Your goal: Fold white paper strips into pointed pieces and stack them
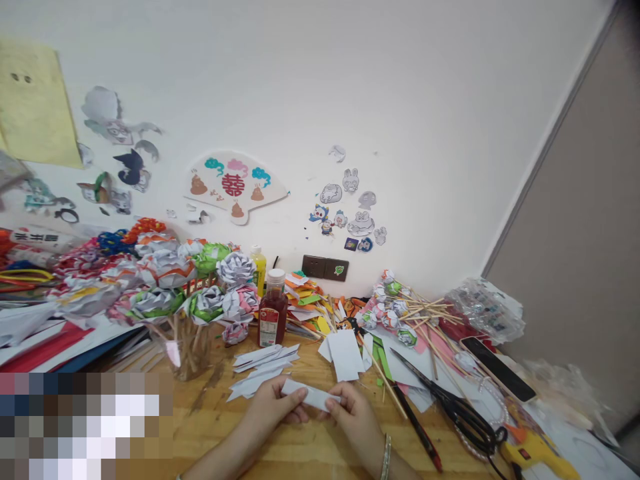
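Note:
A folded white paper strip [314, 395] is held between both hands above the wooden table [300, 453]. My left hand [276, 405] pinches its left end, fingers closed. My right hand [356, 415], with a bracelet on the wrist, pinches the right end. Just beyond the hands lie more folded white paper pieces [263, 363] and a white card [346, 354].
A jar of paper flowers on sticks [193, 300] stands at left, a red sauce bottle [273, 313] behind the papers. Black scissors [450, 400], a yellow glue gun [537, 453], a phone [497, 367], stick flowers [400, 313] and coloured paper scraps [310, 303] lie at right.

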Demonstrator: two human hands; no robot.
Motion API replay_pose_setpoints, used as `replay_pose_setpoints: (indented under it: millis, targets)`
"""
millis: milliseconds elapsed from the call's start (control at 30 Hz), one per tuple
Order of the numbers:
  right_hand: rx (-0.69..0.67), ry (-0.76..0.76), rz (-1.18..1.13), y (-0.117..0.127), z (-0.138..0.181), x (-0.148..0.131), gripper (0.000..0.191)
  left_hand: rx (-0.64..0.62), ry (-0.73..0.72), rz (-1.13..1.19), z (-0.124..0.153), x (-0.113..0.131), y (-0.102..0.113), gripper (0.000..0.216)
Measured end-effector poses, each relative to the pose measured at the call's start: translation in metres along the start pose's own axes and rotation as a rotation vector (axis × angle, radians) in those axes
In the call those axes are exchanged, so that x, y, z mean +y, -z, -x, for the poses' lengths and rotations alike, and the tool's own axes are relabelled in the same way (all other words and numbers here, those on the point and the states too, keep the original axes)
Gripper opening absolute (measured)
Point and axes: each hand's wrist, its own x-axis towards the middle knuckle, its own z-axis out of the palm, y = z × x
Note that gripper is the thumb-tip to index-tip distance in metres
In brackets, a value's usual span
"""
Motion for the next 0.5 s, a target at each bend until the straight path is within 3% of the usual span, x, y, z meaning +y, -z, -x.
replay_pose_setpoints:
  millis: [367,500]
  targets:
    - [-0.013,0.000,0.034,-0.0014,0.0005,0.0001,0.017,0.013,0.021,-0.019,-0.0042,-0.0049,0.0020,0.033]
    - [0.010,0.056,0.150,-0.0011,0.0010,-0.0001,0.011,0.019,0.002,-0.035,-0.0016,-0.0042,-0.0022,0.033]
